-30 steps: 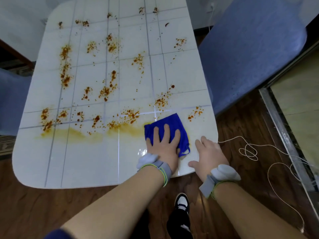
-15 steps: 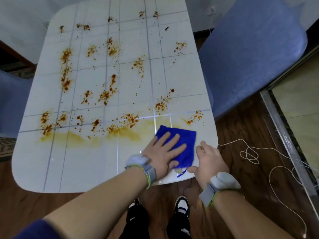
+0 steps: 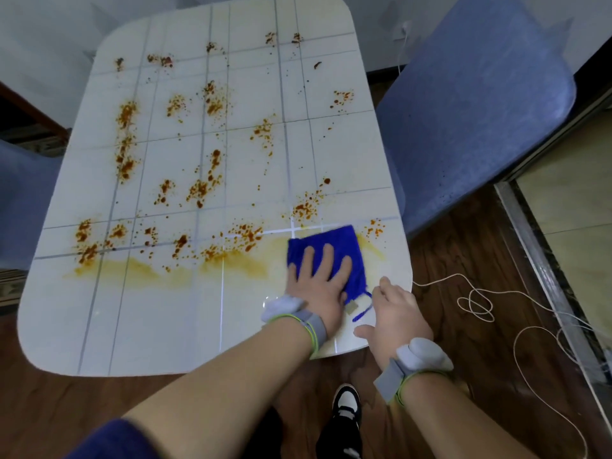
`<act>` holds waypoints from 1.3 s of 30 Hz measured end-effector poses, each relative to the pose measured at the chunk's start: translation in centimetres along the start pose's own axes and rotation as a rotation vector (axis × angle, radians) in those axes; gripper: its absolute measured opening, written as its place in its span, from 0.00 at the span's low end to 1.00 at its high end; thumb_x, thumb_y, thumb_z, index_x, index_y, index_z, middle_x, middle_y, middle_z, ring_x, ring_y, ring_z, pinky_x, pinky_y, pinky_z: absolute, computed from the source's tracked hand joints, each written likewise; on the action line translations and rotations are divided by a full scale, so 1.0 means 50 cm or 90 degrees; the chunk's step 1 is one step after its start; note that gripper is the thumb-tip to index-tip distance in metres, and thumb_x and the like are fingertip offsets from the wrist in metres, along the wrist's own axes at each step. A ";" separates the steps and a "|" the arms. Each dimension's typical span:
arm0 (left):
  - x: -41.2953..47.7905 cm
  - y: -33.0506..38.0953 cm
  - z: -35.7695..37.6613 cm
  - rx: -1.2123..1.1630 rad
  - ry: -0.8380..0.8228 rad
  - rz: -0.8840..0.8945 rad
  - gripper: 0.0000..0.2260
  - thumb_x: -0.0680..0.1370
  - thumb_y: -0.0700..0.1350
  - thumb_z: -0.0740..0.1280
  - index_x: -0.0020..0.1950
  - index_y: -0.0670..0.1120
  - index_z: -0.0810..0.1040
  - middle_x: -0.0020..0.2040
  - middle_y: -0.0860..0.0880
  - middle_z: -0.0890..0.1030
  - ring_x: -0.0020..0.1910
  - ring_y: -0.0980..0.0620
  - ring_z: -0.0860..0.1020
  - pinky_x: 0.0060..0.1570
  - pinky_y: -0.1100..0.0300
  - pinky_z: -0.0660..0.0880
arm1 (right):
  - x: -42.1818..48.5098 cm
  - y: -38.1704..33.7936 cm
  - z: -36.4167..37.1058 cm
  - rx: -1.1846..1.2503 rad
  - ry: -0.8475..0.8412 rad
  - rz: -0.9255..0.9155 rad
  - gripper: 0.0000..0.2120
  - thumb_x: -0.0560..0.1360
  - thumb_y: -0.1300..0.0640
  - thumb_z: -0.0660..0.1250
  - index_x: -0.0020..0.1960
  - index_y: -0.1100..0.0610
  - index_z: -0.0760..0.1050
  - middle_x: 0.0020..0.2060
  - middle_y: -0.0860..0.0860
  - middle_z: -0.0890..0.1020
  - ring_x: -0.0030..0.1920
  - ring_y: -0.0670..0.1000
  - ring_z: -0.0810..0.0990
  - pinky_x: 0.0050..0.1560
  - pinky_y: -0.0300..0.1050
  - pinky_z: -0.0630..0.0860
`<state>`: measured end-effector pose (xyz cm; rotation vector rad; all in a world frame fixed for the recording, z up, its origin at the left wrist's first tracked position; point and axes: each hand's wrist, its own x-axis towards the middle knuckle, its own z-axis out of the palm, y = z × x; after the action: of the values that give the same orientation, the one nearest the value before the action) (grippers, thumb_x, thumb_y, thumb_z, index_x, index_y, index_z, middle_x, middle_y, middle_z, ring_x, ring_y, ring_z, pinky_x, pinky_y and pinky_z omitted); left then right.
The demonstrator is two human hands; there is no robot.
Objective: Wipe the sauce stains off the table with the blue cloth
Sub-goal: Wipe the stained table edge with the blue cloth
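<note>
At near right corner of table [image 3: 132, 326], our left hand [image 3: 318, 283] presses blue cloth [image 3: 334, 246] flat, fingers spread; right hand [image 3: 397, 316] open, bracing (empty). Risk: soaked cloth smears stains [image 3: 212, 253] wider.

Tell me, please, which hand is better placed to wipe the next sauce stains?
The left hand: it lies flat on the blue cloth, right beside the sauce stains. The right hand rests bare near the edge of the table, beside the cloth.
</note>
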<state>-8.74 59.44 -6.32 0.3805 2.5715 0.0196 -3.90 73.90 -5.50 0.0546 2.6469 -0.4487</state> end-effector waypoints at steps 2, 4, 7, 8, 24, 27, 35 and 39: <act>-0.014 0.019 0.003 0.032 -0.024 0.126 0.28 0.83 0.55 0.53 0.79 0.59 0.42 0.80 0.52 0.39 0.78 0.42 0.38 0.75 0.42 0.42 | 0.004 0.000 0.000 0.000 0.005 0.002 0.31 0.65 0.47 0.77 0.63 0.61 0.75 0.72 0.57 0.67 0.70 0.59 0.66 0.68 0.47 0.64; -0.007 -0.033 -0.008 0.088 -0.022 0.218 0.28 0.83 0.56 0.53 0.79 0.60 0.42 0.80 0.53 0.39 0.78 0.45 0.39 0.76 0.45 0.42 | 0.002 -0.005 -0.004 -0.018 0.008 -0.005 0.32 0.66 0.46 0.76 0.64 0.61 0.74 0.72 0.57 0.66 0.70 0.59 0.64 0.69 0.47 0.62; -0.032 -0.133 0.012 0.031 0.026 0.034 0.28 0.83 0.58 0.52 0.79 0.60 0.41 0.80 0.51 0.40 0.78 0.45 0.40 0.75 0.47 0.45 | 0.004 -0.011 -0.011 -0.038 -0.034 -0.011 0.36 0.75 0.43 0.67 0.76 0.57 0.57 0.77 0.51 0.53 0.74 0.54 0.54 0.72 0.44 0.55; -0.048 -0.147 0.020 -0.005 0.045 -0.071 0.28 0.83 0.58 0.51 0.79 0.59 0.41 0.80 0.50 0.40 0.78 0.44 0.40 0.75 0.46 0.45 | 0.006 -0.008 -0.012 -0.038 -0.041 -0.006 0.36 0.76 0.43 0.65 0.76 0.56 0.55 0.77 0.49 0.52 0.74 0.53 0.53 0.73 0.43 0.56; -0.053 -0.004 0.029 -0.097 0.055 -0.154 0.27 0.83 0.54 0.51 0.80 0.57 0.42 0.80 0.49 0.38 0.77 0.40 0.38 0.75 0.41 0.43 | -0.002 -0.020 -0.023 -0.030 -0.023 -0.010 0.33 0.75 0.45 0.67 0.74 0.57 0.61 0.76 0.52 0.56 0.72 0.54 0.56 0.71 0.43 0.57; -0.022 0.011 0.012 0.011 0.016 0.127 0.27 0.83 0.54 0.53 0.79 0.59 0.44 0.80 0.52 0.40 0.78 0.43 0.39 0.75 0.43 0.42 | -0.007 -0.020 -0.014 -0.013 -0.005 -0.009 0.32 0.72 0.44 0.70 0.71 0.56 0.67 0.75 0.51 0.59 0.72 0.53 0.57 0.71 0.42 0.57; -0.026 -0.001 0.011 -0.014 0.029 0.012 0.27 0.83 0.52 0.53 0.79 0.59 0.44 0.80 0.51 0.40 0.78 0.41 0.39 0.74 0.41 0.43 | -0.012 -0.024 -0.013 0.012 -0.015 -0.006 0.35 0.72 0.45 0.70 0.73 0.57 0.63 0.76 0.52 0.57 0.73 0.53 0.55 0.71 0.41 0.55; 0.040 -0.007 -0.026 0.069 0.008 0.187 0.26 0.84 0.53 0.53 0.79 0.60 0.46 0.80 0.53 0.41 0.78 0.44 0.41 0.75 0.44 0.45 | -0.013 -0.013 -0.013 -0.010 0.034 -0.007 0.32 0.71 0.44 0.71 0.69 0.57 0.68 0.72 0.51 0.63 0.71 0.52 0.58 0.69 0.40 0.57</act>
<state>-11.16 59.72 -6.25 0.7985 2.5131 -0.0114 -3.69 73.52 -4.46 0.0474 2.7033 -0.4366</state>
